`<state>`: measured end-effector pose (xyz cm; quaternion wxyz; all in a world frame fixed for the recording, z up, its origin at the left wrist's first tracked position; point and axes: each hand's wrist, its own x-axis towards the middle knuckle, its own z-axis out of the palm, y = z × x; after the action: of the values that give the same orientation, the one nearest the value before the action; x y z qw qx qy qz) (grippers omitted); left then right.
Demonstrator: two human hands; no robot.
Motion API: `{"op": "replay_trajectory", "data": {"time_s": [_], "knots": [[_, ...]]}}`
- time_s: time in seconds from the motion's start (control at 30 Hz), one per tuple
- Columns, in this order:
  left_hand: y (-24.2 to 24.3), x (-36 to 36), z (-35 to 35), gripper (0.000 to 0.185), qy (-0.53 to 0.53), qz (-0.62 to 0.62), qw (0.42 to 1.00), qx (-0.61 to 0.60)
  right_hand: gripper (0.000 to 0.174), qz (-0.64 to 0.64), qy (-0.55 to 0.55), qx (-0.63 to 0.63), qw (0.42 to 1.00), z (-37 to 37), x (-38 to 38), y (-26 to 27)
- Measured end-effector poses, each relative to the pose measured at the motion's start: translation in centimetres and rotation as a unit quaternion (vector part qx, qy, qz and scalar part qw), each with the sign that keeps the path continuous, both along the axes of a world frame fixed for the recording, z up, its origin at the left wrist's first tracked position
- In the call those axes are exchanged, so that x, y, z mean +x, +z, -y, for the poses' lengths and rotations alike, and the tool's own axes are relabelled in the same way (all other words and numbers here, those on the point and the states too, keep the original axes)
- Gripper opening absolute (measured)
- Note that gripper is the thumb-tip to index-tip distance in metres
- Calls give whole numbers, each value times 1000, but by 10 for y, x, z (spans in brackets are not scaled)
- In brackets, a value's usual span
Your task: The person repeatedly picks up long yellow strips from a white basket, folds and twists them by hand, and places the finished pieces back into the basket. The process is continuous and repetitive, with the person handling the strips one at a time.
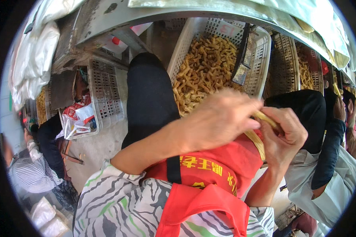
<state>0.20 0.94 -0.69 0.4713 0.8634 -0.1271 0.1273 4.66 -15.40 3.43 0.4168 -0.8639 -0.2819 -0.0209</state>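
A pale yellow strip, apparently tofu skin [257, 143], is bent between my hands above my lap. My right hand [284, 127] has its fingers curled around the upper part, and one end hangs down past the palm. My left hand [225, 114], slightly blurred, reaches across from the left with its fingertips pinching the strip beside the right thumb. Below and beyond the hands, a white plastic basket [178, 56] stands between my knees. It holds a heap of yellow-brown knotted pieces [209, 63] of similar material. A red apron [225, 157] with yellow writing covers my lap.
A metal table edge [154, 14] crosses in front, with plastic sheeting [299, 14] over it. A dark bar [241, 56] stands in the basket's right side. Left, a crate [106, 97] holds packaging. Co-workers sit close by on my right [329, 160] and left [35, 169].
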Motion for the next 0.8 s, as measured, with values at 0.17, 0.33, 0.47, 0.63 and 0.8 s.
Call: {"op": "replay_trajectory", "data": {"time_s": [0.17, 0.33, 0.47, 0.63, 0.8], "knots": [[9, -10, -4, 31, -192, -179, 732, -629, 33, -197, -72, 33, 977, 43, 9, -7], [6, 12, 22, 28, -100, 90, 937, -322, 49, -606, 37, 411, 680, 15, -22, -30], [8, 16, 8, 23, -2, 173, 985, -13, 27, -471, 71, 264, 839, 7, -9, -30], [-5, -1, -14, 4, 54, -34, 995, -78, 18, 0, -26, 6, 1000, 3, 4, -14], [-22, 4, -6, 16, -30, -155, 908, -388, 25, -214, -17, 225, 950, -11, -5, -26]]}}
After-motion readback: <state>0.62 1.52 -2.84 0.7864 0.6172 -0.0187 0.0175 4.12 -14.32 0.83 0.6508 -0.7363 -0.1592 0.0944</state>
